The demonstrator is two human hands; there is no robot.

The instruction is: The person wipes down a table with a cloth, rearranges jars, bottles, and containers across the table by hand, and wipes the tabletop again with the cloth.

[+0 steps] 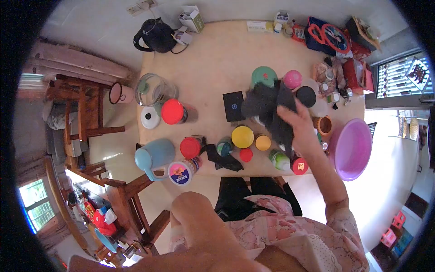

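Note:
My right hand (pixel 294 120) grips a dark cloth (pixel 269 111) over the right half of the table, its fingers against the cloth's right side. The cloth hangs beside a green round lid (pixel 264 77), a pink round lid (pixel 292 79) and a black round lid (pixel 306 96). To its left lies a black box (pixel 234 106). Yellow lids (pixel 242 137) and a green-capped bottle (pixel 279 160) are near its lower edge. My left arm bends up close to the lens; what looks like my left hand (pixel 213 256) is at the bottom edge, its fingers indistinguishable.
A black kettle (pixel 156 36) stands at the back left. Along the left are a glass jar (pixel 156 90), red-lidded jars (pixel 172 112) and a blue pitcher (pixel 155 156). Another black cloth (pixel 223 158) lies near the front edge. A purple basin (pixel 351 149) is at the right.

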